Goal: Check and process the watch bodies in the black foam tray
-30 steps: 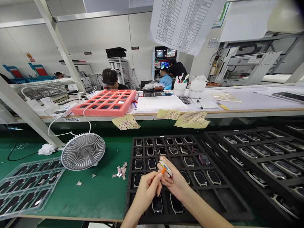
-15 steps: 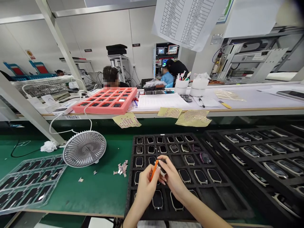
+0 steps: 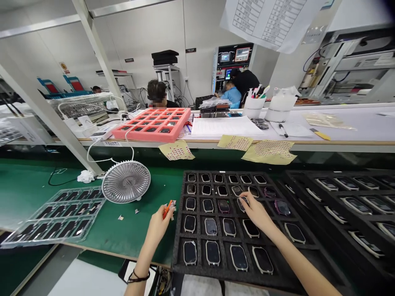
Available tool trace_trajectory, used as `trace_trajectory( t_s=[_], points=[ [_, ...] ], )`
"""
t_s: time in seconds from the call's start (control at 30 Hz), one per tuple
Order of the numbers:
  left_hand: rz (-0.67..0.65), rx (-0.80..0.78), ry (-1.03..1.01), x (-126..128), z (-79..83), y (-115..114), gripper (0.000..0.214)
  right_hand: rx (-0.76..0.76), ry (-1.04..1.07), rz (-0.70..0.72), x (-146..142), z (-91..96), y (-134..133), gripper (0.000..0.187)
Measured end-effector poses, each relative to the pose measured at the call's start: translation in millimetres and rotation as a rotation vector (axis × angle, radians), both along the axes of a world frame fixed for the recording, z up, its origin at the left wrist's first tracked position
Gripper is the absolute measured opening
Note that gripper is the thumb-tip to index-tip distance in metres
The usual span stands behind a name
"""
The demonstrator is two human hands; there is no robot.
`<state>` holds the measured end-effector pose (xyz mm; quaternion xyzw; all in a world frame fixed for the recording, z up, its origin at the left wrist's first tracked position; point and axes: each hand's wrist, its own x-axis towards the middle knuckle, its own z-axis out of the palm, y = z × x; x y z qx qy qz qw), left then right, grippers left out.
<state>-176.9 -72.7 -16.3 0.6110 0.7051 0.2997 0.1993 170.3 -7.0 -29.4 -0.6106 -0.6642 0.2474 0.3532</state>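
Left hand (image 3: 159, 232) pinches an orange tool (image 3: 167, 209); right hand's (image 3: 256, 213) open grip touches a watch case (image 3: 242, 204).

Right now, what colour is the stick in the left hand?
The stick is orange, head view.

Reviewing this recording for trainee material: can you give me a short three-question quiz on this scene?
1. What does the left hand hold? A) a roll of tape B) a small orange tool C) a white cloth
2. True or false: the right hand touches a watch-shaped unit in the black foam tray.
3. Which wrist wears the dark cord bracelet?

Key: 1 B; 2 true; 3 left
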Motion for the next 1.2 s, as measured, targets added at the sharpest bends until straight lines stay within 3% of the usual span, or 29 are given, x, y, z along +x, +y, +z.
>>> trace_trajectory(
  t_s=[0.17, 0.3, 0.37, 0.5, 0.57, 0.77, 0.93, 1.07, 1.2],
  points=[
    [0.103, 0.042, 0.217, -25, -3.5, 14, 0.027, 0.007, -0.171, 0.045, 4, -17.6, 2, 0.019],
    [0.110, 0.093, 0.304, -30, 0.4, 11, 0.016, 0.148, -0.303, 0.046, 5, -22.5, -5, 0.021],
    [-0.057, 0.138, 0.324, -18, 7.5, 2, 0.015, 0.233, -0.353, 0.022, 4, -21.4, -13, 0.024],
    [-0.600, 0.102, 0.263, 17, 27.0, -14, 0.024, 0.311, -0.315, 0.021, 0, -14.4, -33, 0.025],
    [-0.709, 0.028, 0.271, 31, 35.4, -14, 0.031, 0.320, -0.277, 0.022, 0, -11.2, -44, 0.025],
    [-0.705, -0.107, 0.391, 41, 43.4, 7, 0.039, 0.299, -0.131, 0.013, 12, -17.4, -74, 0.025],
    [-0.687, -0.099, 0.253, 43, 44.1, 12, 0.034, 0.268, -0.015, 0.003, 23, -25.9, -88, 0.023],
    [-0.699, -0.047, 0.096, 67, 52.3, 7, 0.035, 0.240, 0.061, 0.015, 25, -20.6, -94, 0.022],
    [-0.779, -0.090, 0.260, 99, 53.2, 8, 0.044, 0.189, 0.135, 0.049, 25, -14.1, -98, 0.022]
  ],
)
